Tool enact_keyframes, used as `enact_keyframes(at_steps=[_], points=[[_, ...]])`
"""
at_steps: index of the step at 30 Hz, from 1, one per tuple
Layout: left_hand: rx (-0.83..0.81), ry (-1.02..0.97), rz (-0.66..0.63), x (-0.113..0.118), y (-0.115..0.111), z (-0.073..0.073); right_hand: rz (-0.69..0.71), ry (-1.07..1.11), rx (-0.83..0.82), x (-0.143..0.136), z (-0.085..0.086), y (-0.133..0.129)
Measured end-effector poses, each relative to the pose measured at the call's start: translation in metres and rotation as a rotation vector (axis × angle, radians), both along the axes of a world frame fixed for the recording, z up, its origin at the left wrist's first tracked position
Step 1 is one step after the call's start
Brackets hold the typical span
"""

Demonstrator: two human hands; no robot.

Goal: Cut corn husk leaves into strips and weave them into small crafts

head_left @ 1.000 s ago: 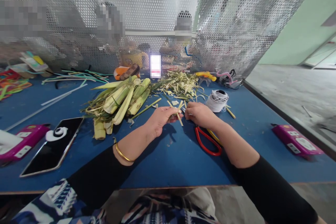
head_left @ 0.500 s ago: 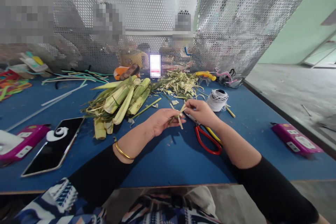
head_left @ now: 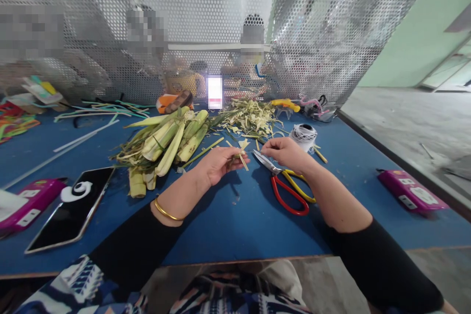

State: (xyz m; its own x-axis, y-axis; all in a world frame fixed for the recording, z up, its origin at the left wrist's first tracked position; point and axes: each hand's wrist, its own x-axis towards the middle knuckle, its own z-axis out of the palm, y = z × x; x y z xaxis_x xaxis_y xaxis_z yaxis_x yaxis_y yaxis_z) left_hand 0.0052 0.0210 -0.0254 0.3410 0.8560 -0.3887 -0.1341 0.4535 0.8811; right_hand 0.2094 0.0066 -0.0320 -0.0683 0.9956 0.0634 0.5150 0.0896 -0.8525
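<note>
My left hand is closed in a pinch on a small bundle of pale husk strips, whose ends cross and stick out past the fingertips. To its right, my right hand has thumb and forefinger pressed together on a thin thread, faintly visible between the two hands. Scissors with one red and one yellow handle lie under and beside my right hand, blades partly apart. Just behind that hand stands a spool of white thread.
A pile of corn husks lies left of centre, with shredded husk pieces behind. A tablet and a magenta case are at left, another magenta case at right. A perforated metal screen borders the blue table.
My hands have drawn apart: the left moved left with the husk strips, while the right let go of their ends and stayed near the spool. The scissor blades now show.
</note>
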Motion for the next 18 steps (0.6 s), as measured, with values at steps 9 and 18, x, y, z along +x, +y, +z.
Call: enact_keyframes(at_steps=[9,18], points=[[0.037,0.075,0.055,0.0007,0.0009,-0.002,-0.07,-0.07,0.147,0.001,0.0039,0.0002],[0.132,0.024,0.1,0.0045,-0.004,-0.0021,-0.077,-0.176,0.247,-0.0038,0.0013,0.0011]])
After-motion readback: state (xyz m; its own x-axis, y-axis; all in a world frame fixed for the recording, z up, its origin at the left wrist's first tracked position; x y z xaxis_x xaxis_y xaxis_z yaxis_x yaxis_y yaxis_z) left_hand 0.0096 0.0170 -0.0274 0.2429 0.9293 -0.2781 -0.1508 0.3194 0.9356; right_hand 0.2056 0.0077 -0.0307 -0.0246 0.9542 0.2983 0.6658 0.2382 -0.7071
